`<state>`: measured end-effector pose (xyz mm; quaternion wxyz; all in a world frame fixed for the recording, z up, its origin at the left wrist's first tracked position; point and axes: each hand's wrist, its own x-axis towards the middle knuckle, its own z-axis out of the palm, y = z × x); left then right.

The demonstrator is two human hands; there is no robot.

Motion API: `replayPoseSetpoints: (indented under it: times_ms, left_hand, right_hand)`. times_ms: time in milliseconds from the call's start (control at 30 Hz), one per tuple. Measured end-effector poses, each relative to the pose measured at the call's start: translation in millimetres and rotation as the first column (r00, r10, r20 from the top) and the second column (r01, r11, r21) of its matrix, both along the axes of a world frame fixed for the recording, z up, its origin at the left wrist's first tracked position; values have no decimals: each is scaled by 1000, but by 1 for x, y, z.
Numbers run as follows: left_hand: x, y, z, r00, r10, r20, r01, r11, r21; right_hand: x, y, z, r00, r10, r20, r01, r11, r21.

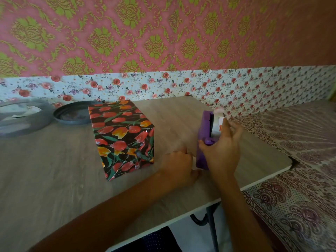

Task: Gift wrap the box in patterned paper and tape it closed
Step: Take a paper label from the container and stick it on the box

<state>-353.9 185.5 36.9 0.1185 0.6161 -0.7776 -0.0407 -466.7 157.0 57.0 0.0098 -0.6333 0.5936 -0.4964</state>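
Box: rectangular box wrapped in black paper with red and orange tulips (123, 137), standing on the grey wood-grain table (54, 170), just beyond and to the outer side of the left hand; neither hand touches it.
Handling: likely light and stiff; glossy paper looks slippery and tearable at its folds. Hold by flat opposite faces, not the folded end flaps.
Purple plastic tape dispenser (205, 140): between both hands.
Right hand (221, 148): fingers curled over the dispenser top, gripping it.
Left hand (179, 166): beside the dispenser base; closure cannot be told.
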Motion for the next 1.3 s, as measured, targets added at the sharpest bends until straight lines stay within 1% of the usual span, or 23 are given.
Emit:
replayPoseSetpoints:
  times_ms: [67, 100, 167, 200, 233, 267, 333, 367, 400, 433, 467, 533, 600, 733, 833, 900, 1000, 1067, 1100, 1167, 1200, 1233, 1300]
  left_hand:
    - [4, 1, 1, 999, 5, -46, -5, 1000, 6]
    - [6, 4, 3, 998, 5, -61, -5, 1000, 7]
    - [12, 10, 14, 993, -16, -120, 11, 999, -42]
    - [16, 15, 22, 980, -36, -195, 15, 994, -106]
    - [22, 18, 35, 956, -72, -286, 8, 976, -217]
    - [27, 26, 47, 913, -116, -390, -17, 947, -320]
    - [41, 34, 81, 793, -251, -555, -71, 867, -493]
    - [48, 37, 96, 735, -315, -601, -69, 846, -528]
    - [55, 39, 109, 704, -366, -609, -50, 829, -557]
    - [64, 41, 124, 707, -383, -594, -28, 824, -565]
    - [68, 41, 132, 737, -368, -566, -12, 831, -556]
    - [84, 42, 146, 828, -306, -470, -6, 833, -553]
    - [102, 40, 152, 849, -277, -450, -28, 826, -563]
    - [136, 44, 154, 768, -216, -602, -126, 872, -474]
    - [156, 43, 148, 667, -135, -732, -160, 935, -317]
    - [168, 42, 143, 612, -81, -787, -177, 955, -236]
    - [181, 42, 138, 550, -24, -835, -237, 954, -183]
    - [186, 42, 138, 507, -29, -861, -256, 949, -182]
    - [190, 42, 138, 495, -34, -868, -267, 945, -189]
    - [195, 40, 141, 528, -20, -849, -271, 943, -191]
    - [196, 40, 144, 564, 0, -826, -258, 950, -175]
    - [196, 39, 149, 605, 14, -796, -231, 960, -159]
    - [193, 38, 158, 675, 14, -738, -201, 966, -165]
  right_hand:
    - [1, 4, -5, 996, 47, 80, -40, 996, -82]
    - [1, 5, -4, 991, 71, 117, -50, 983, -174]
    - [2, 6, 8, 979, 132, 156, -57, 908, -415]
    - [2, 7, 16, 966, 193, 170, -84, 860, -503]
    - [4, 7, 29, 945, 271, 184, -127, 821, -556]
    - [5, 12, 39, 909, 361, 208, -196, 811, -552]
    - [12, 16, 64, 775, 545, 320, -392, 812, -434]
    - [16, 20, 73, 693, 619, 370, -518, 784, -342]
    - [20, 21, 80, 626, 679, 383, -632, 730, -261]
    - [27, 21, 88, 589, 723, 361, -715, 675, -183]
    - [29, 21, 92, 582, 745, 325, -763, 639, -98]
    - [43, 18, 105, 563, 785, 257, -813, 582, 6]
    - [57, 13, 115, 530, 809, 254, -840, 542, 26]
    - [78, 4, 128, 465, 810, 359, -874, 483, 42]
    - [92, -3, 130, 422, 778, 466, -878, 479, -4]
    - [103, -7, 129, 426, 762, 488, -871, 492, -7]
    - [115, -13, 126, 443, 716, 539, -859, 511, 27]
    - [119, -16, 123, 464, 693, 552, -860, 503, 92]
    - [124, -15, 121, 481, 706, 520, -866, 475, 157]
    - [129, -13, 118, 530, 782, 329, -844, 446, 299]
    - [133, -11, 118, 535, 815, 220, -827, 454, 332]
    - [137, -9, 119, 538, 831, 143, -818, 474, 325]
    - [145, -7, 126, 536, 836, 116, -830, 497, 251]
